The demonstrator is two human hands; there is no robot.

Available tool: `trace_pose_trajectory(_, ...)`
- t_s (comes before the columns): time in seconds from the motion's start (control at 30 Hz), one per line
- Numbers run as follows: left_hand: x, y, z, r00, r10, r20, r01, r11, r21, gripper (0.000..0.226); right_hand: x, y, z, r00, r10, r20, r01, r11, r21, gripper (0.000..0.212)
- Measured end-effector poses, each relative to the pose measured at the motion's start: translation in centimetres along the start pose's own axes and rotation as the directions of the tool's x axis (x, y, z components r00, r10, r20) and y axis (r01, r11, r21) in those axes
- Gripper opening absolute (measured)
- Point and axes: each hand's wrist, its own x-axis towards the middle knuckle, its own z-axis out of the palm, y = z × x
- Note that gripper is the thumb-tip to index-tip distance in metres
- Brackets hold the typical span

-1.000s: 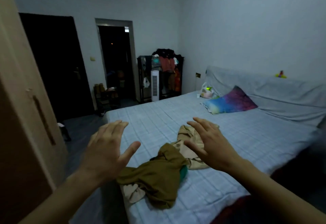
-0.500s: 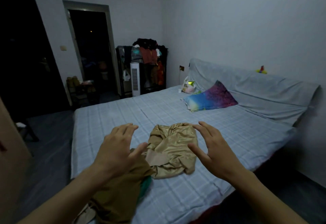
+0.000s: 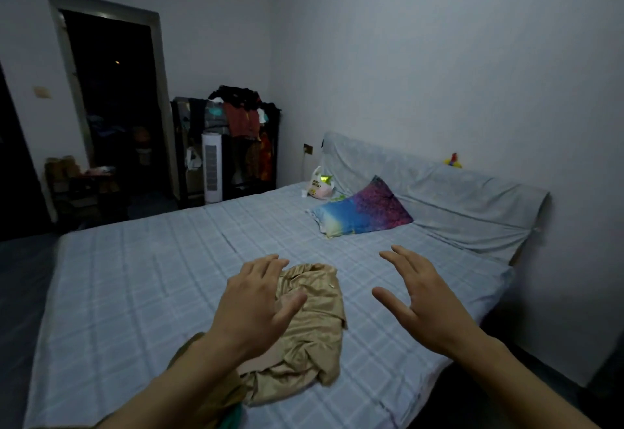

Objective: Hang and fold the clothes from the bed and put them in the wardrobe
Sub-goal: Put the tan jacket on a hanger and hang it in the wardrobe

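A crumpled shiny gold garment [image 3: 310, 334] lies on the pale blue checked bed [image 3: 135, 293] near its front edge. Beneath my left forearm a darker olive garment [image 3: 189, 354] and a strip of green cloth [image 3: 233, 420] peek out. My left hand [image 3: 256, 303] hovers over the gold garment's left part, fingers spread and straight, holding nothing. My right hand [image 3: 422, 300] is held open above the sheet to the garment's right, apart from it. The wardrobe is out of view.
A multicoloured pillow [image 3: 361, 209] and a plastic bag [image 3: 319, 185] lie at the head of the bed by the covered headboard [image 3: 456, 192]. A full clothes rack [image 3: 236, 138] with a white tower fan [image 3: 212, 168] stands beside a dark doorway [image 3: 114, 107].
The view has swung right and closer to the bed, and the wardrobe door has left the frame. Both hands have moved forward, the left one now over the gold garment.
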Motion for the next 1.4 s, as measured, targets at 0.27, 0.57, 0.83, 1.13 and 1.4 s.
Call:
trace_pose_trajectory(0.27, 3.0, -7.1, 4.4, 0.989, -0.146, 0.038, 0.149, 0.984, -0.097, 0.077, 6.6, 1.5, 6.2, 0.992, -0.006, 0.129, 0.012, 0.999, -0.048, 0.064)
trace_pose_trajectory(0.57, 4.8, -9.9, 8.2, 0.953, -0.275, 0.129, 0.28, 0.96, -0.026, 0.061, 8.7, 6.6, 13.4, 0.969, -0.009, 0.246, -0.011, 0.997, 0.078, 0.067)
trace_pose_trajectory(0.83, 9.3, -5.0, 14.0, 0.928, -0.357, 0.111, 0.352, 0.934, 0.058, 0.06, 12.3, 16.2, 15.2, 0.968, -0.074, 0.238, 0.021, 0.975, 0.22, 0.066)
trace_pose_trajectory(1.13, 15.1, 2.2, 19.9, 0.844, -0.536, 0.029, 0.53, 0.841, 0.109, 0.055, 17.1, 28.1, 15.5, 0.945, -0.195, 0.262, 0.087, 0.923, 0.375, 0.063)
trace_pose_trajectory(1.4, 14.6, -0.3, 22.0, 0.732, -0.681, 0.003, 0.672, 0.724, 0.154, 0.054, 22.2, 28.2, 20.3, 0.89, -0.317, 0.327, 0.123, 0.858, 0.498, 0.062)
